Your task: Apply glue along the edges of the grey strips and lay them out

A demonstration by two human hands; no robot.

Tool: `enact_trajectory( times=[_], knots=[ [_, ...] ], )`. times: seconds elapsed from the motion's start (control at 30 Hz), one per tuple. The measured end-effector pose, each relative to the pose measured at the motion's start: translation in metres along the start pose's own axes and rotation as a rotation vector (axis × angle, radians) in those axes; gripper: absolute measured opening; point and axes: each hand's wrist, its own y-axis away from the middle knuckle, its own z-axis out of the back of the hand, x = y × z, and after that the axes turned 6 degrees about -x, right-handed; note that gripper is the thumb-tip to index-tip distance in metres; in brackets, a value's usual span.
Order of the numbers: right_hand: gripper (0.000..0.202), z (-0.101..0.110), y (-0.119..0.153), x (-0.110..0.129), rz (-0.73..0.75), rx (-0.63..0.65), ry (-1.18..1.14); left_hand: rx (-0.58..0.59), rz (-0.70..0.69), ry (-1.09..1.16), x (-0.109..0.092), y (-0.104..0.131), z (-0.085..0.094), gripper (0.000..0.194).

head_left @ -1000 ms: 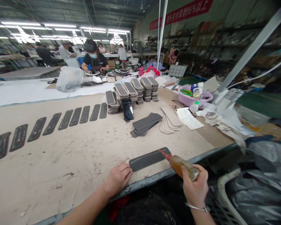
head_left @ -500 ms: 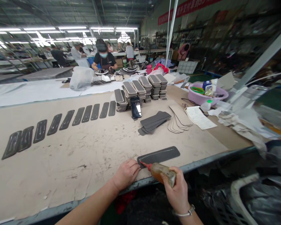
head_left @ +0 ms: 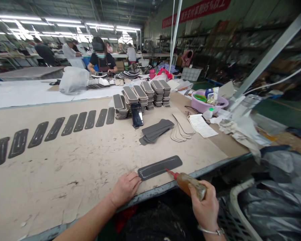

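Observation:
A dark grey strip [head_left: 160,167] lies near the front edge of the cardboard-covered table [head_left: 65,174], with a shiny line of glue on it. My left hand [head_left: 124,188] presses down beside the strip's left end, fingertips touching it. My right hand [head_left: 205,209] grips an amber glue bottle [head_left: 189,183] whose red nozzle rests on the strip's near edge, about at its middle.
A row of glued dark strips [head_left: 65,125] runs across the left of the table. Stacks of strips [head_left: 142,95], a phone [head_left: 136,114], loose grey pieces [head_left: 156,130], tan pieces [head_left: 182,129], a paper sheet [head_left: 202,125] and a pink basin [head_left: 207,103] lie farther back. People work at distant tables.
The nozzle went from the strip's right end to its left end, then back toward the middle. My left hand stayed at the left end. The head camera shifted slightly.

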Motion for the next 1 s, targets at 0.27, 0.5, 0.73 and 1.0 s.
enact_trajectory(
  times=[0.27, 0.5, 0.73, 1.0],
  knots=[
    [0.046, 0.006, -0.014, -0.018, -0.056, -0.178, 0.134, 0.004, 0.005, -0.005, 0.0, 0.001, -0.001, 0.021],
    [0.024, -0.029, 0.019, 0.035, 0.036, 0.104, -0.211, 0.016, 0.022, 0.003, -0.001, -0.001, 0.0, 0.022],
    [0.03, -0.023, 0.001, 0.007, -0.004, -0.002, -0.091, -0.001, -0.002, 0.011, 0.0, 0.0, -0.001, 0.02],
    [0.038, -0.01, -0.013, -0.02, -0.143, -0.17, 0.018, -0.004, -0.009, -0.014, 0.0, -0.002, -0.001, 0.021]
  ],
)
